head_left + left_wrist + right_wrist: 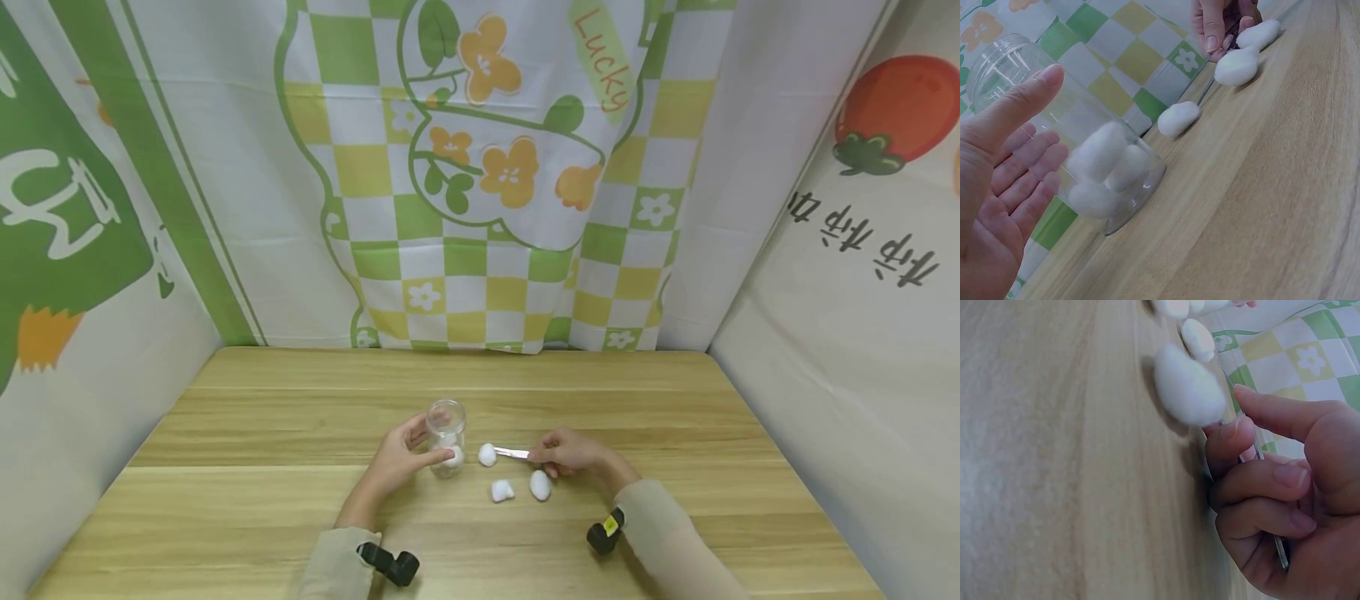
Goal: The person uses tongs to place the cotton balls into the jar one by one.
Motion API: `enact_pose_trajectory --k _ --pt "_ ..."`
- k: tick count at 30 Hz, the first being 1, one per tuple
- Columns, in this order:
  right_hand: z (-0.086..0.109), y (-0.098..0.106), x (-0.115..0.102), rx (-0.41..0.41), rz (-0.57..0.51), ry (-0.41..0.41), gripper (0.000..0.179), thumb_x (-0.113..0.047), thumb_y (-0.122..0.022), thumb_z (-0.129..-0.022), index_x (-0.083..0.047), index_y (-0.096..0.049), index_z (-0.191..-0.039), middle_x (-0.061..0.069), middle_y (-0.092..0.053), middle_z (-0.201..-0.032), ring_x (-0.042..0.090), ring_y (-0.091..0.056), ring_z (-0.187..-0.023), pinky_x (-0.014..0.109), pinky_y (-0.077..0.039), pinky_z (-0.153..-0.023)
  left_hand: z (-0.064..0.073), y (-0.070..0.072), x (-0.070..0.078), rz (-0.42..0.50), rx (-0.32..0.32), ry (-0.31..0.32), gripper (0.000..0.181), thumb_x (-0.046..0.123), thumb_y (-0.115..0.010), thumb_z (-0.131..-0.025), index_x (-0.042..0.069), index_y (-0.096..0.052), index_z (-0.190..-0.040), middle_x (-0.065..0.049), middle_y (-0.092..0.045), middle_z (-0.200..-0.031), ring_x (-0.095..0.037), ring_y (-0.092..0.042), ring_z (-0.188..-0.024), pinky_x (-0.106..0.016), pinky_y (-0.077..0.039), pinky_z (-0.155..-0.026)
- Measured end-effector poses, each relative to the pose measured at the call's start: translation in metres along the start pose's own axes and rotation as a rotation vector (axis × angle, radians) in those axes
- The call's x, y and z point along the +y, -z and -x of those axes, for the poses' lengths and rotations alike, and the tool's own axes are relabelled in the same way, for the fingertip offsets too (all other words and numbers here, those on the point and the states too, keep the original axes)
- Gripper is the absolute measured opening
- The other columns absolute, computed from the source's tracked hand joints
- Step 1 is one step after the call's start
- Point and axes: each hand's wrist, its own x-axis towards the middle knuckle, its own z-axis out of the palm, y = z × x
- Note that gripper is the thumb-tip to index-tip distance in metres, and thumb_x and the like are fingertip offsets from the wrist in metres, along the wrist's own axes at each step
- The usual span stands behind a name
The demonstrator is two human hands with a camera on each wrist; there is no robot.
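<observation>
My left hand (397,458) holds a clear jar (447,417) upright on the table, thumb on the near side and fingers behind it. Several white cotton balls (1099,150) lie at the bottom of the jar. Metal tweezers (513,453) are gripped in my right hand (573,452), their shaft running between thumb and curled fingers. Just right of the jar, the tweezer tips meet one cotton ball (487,454). Nearer to me lie a squarish cotton ball (502,490) and an oval cotton ball (540,485), the oval one close below my right hand.
The wooden table (300,408) has a patterned curtain (472,275) along its back edge. Cloth walls stand on the left and right. A small black camera (390,565) is strapped to the left sleeve, and another black camera (603,533) to the right sleeve.
</observation>
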Motion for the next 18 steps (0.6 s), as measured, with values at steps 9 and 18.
enact_pose_trajectory --k 9,18 --pt "-0.004 -0.003 -0.004 -0.004 0.03 -0.019 0.027 -0.02 -0.059 -0.095 0.004 -0.065 -0.086 -0.009 -0.051 -0.051 0.001 -0.03 -0.04 0.013 -0.025 -0.04 0.0 0.0 0.0 -0.003 -0.002 -0.001 0.064 0.022 -0.078 -0.08 0.009 -0.052 -0.136 -0.013 -0.056 -0.142 -0.037 -0.047 -0.136 -0.048 -0.038 -0.117" --pt "-0.011 -0.009 -0.005 0.037 0.015 -0.003 0.026 -0.019 -0.062 -0.093 0.002 -0.063 -0.078 -0.006 -0.05 -0.053 0.002 -0.031 -0.042 0.013 -0.024 -0.041 0.0 0.001 0.0 0.005 -0.012 -0.021 0.061 0.022 -0.078 -0.08 0.011 -0.053 -0.135 -0.012 -0.057 -0.141 -0.035 -0.047 -0.137 -0.047 -0.038 -0.118"
